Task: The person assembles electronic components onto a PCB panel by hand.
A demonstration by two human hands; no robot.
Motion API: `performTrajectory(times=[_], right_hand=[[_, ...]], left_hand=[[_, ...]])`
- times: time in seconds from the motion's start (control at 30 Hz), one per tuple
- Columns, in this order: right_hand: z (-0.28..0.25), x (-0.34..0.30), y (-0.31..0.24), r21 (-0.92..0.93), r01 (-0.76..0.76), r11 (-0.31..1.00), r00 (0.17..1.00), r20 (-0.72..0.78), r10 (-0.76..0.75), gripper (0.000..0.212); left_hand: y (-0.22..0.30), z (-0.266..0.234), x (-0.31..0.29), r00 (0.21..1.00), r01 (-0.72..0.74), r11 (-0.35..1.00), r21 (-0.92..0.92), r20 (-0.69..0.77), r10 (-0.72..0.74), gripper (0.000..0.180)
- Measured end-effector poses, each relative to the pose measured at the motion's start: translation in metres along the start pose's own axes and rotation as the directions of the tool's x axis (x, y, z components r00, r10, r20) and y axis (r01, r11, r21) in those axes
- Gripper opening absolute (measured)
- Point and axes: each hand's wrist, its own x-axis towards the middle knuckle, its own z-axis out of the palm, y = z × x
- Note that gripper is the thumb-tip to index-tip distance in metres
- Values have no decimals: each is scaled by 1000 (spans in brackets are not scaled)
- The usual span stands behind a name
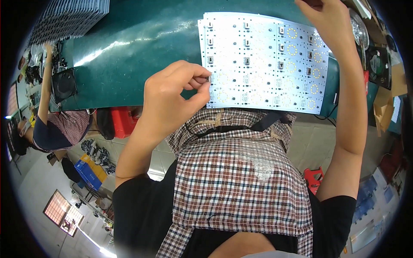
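A stack of white circuit boards (262,47) lies at the table's near edge, its top sheet printed with rings of small yellow pads. Small slide switches (247,60) stand in its three far rows; the two near rows show bare pads. At the sheet's left edge my left hand (172,92) is closed in a pinch. A tiny dark piece, seemingly another slide switch (210,78), shows at its fingertips, touching or just above the fourth row. Beyond the sheet's far right corner is my right hand (329,19), fingers bent and partly cut off by the picture's edge.
The green tabletop (142,56) carries a tall stack of boards (71,17) at the far left and a black box-like device (64,84). Another person (58,129) works at the left. Cardboard (383,107) and a clear round container (358,30) are at the right.
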Motion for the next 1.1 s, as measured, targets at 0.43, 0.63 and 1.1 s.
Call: performTrajectory(times=[0.43, 0.63, 1.1], right_hand=[[-22, -60, 38, 53, 26, 998, 999, -40, -24, 21], [-24, -80, 26, 52, 33, 998, 998, -53, -31, 21], [-22, -107, 10, 35, 105, 994, 988, -114, -101, 19]], left_hand=[[-4, 2, 7, 985, -159, 938, 308, -10, 170, 15], [-5, 1, 8, 974, -212, 885, 414, 18, 225, 15], [-4, 0, 8, 981, -185, 899, 398, 20, 193, 16]])
